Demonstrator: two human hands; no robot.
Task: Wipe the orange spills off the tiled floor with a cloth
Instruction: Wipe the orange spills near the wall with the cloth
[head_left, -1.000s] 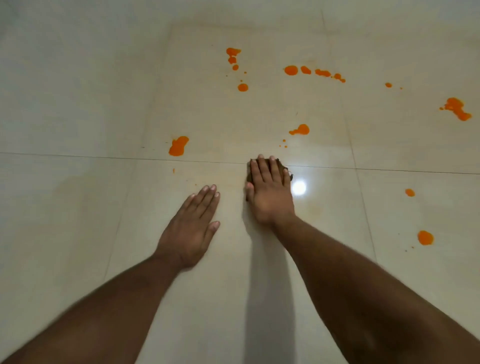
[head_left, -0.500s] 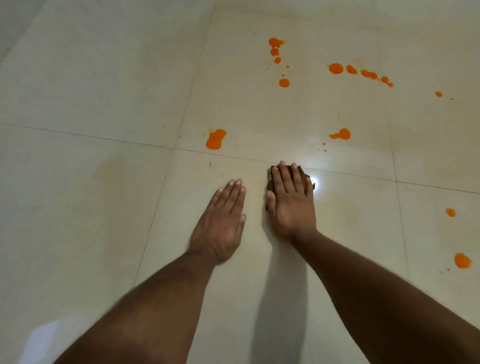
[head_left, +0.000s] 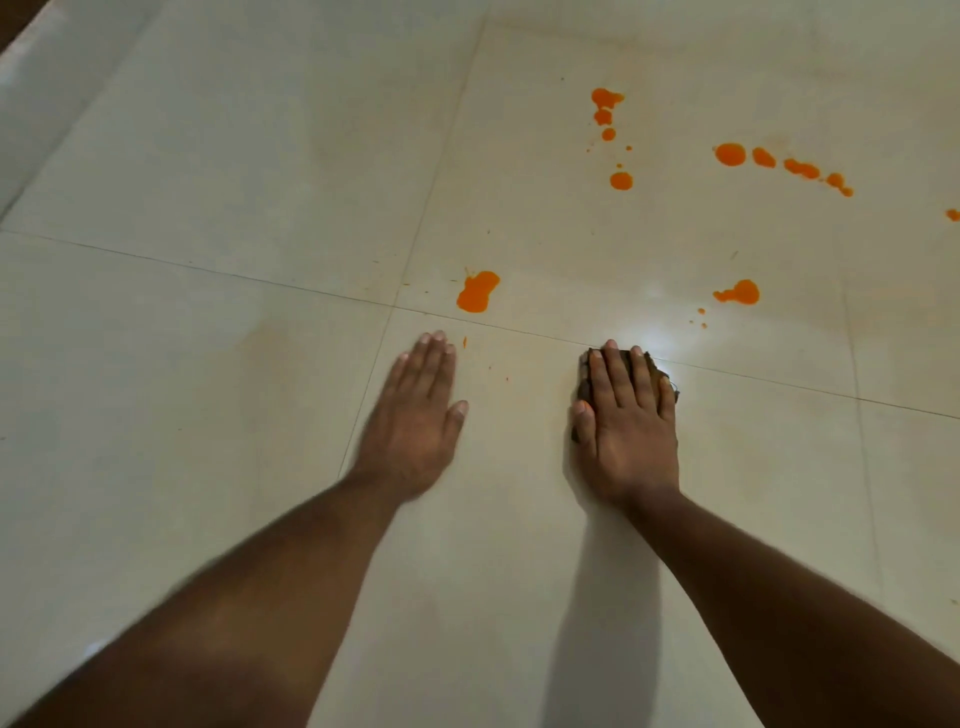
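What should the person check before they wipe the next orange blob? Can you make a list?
1. Cloth under the wiping hand: ok. The right hand presses flat on the dark cloth.
2. Other hand steady: ok. The left hand rests flat on the tiled floor.
3. A blob close by: ok. One orange blob lies just past the left hand; another blob lies ahead and right of the cloth.
4. Path to them bare: ok, only tile and tiny specks between.
5. Cloth clean enough: cannot tell, the hand hides most of it.
6. Far spills done: not ok, the far drops remain.
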